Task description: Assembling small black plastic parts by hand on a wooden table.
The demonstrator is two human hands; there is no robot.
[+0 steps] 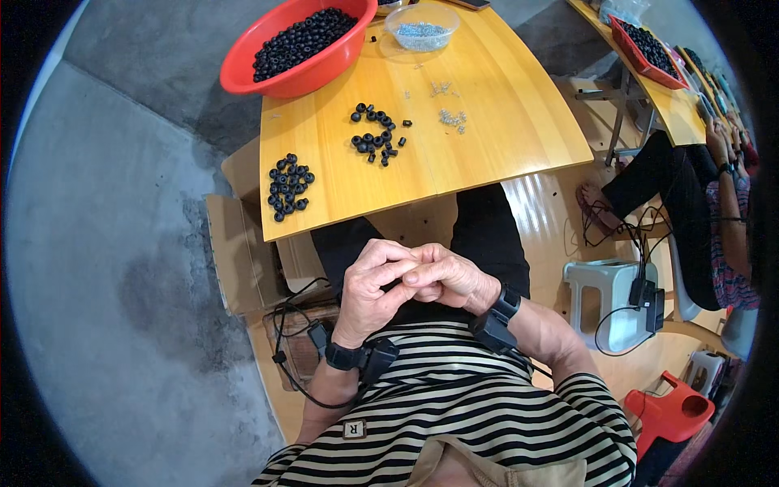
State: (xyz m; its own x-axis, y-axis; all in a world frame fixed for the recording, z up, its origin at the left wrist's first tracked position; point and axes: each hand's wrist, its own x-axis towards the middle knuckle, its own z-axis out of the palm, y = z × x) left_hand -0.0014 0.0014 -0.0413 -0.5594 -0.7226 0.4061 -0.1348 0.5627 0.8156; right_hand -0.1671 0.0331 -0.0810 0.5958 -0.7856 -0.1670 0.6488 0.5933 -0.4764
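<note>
Left hand (369, 288) and right hand (450, 277) pressed together over the lap, at 6 o'clock from the desk (495, 122), fingers curled inward and fingertips (411, 276) meeting at the middle. Both closed narrow around something too small to make out (hidden between the fingers, so cannot tell what is held). Black wrist straps (345, 355) on both forearms, with cables trailing off to the left.

On the yellow wooden desk, at 12 o'clock from the hands, a loose scatter of black rings (376, 134) near the middle. At 10 o'clock from the hands, near the desk's front left corner, a tighter pile of black rings (288, 185), well apart from the scatter. At 1 o'clock of the scatter, a few small silver parts (453, 118) lying on bare wood. Farther back, at 11 o'clock, a red bowl (312, 75) heaped with black rings, hanging over the desk's left edge. Just beside it at 3 o'clock, a clear plastic dish (422, 31) holding more silver parts.

Below the desk's left edge, an open cardboard box (239, 252) on the grey floor. At 3 o'clock from the hands, a pale plastic stool (604, 284); beyond it another person (714, 211) seated at a second desk bearing a red tray (629, 45).
</note>
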